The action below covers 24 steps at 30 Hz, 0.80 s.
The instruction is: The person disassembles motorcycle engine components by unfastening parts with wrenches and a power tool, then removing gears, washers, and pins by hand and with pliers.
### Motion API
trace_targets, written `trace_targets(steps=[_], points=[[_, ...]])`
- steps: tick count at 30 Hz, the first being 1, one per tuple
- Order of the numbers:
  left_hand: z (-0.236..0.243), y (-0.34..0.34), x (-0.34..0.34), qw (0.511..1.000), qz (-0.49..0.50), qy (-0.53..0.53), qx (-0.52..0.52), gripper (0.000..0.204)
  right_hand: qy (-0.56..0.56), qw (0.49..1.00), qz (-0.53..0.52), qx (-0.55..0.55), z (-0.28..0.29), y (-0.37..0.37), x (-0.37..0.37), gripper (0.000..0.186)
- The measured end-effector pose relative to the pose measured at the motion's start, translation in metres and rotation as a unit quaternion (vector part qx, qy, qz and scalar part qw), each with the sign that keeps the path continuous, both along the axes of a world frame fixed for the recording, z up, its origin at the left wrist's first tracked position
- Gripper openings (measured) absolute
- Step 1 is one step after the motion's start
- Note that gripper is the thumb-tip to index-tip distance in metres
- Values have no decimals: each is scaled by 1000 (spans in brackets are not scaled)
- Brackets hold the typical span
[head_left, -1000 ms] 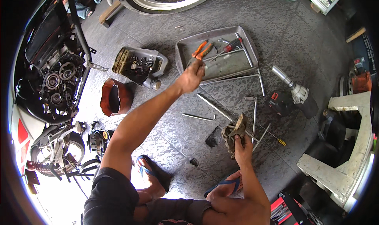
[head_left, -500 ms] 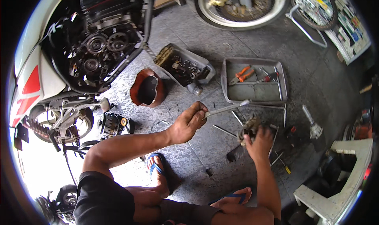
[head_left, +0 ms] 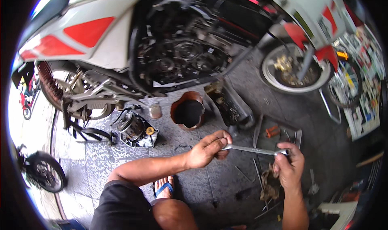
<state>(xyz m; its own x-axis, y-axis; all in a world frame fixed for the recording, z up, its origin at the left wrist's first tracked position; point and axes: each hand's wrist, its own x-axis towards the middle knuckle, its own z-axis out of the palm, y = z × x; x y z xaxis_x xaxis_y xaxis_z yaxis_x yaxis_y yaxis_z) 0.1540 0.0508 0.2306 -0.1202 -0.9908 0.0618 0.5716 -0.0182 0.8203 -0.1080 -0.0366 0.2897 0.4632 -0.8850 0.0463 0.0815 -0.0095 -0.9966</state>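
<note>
- The person's knee and a foot in a blue sandal [head_left: 163,188] fill the lower middle, on the grey floor [head_left: 97,165].
- The left hand [head_left: 208,148] is closed round one end of a long metal wrench [head_left: 252,150], held level above the floor.
- The right hand [head_left: 289,165] pinches the wrench's other end between thumb and fingers; a dirty rag [head_left: 268,183] hangs from the same hand, below the wrench.
- So the wrench spans the gap between both hands, just in front of the knee.
- Beyond the right hand lies a metal tray [head_left: 279,131] with orange-handled pliers [head_left: 273,131] in it.
- Past the left hand stands a brown bowl [head_left: 188,111], dark inside, with an oily parts pan [head_left: 230,105] just beside it.
- To the left of the bowl sits an engine cover [head_left: 135,129] on the floor.
- Farthest back stands a white and red motorcycle [head_left: 121,32] with its engine [head_left: 182,56] laid open, its front wheel [head_left: 297,70] to the right.
</note>
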Motion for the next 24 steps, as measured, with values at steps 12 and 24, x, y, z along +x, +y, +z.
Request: trace_targets(steps=[12, 24], points=[[19, 18, 56, 957, 118, -265, -10, 19, 44, 990, 121, 52, 51, -26, 169, 42], [151, -57, 189, 641, 410, -614, -211, 24, -165, 911, 231, 301, 86, -95, 265, 31]])
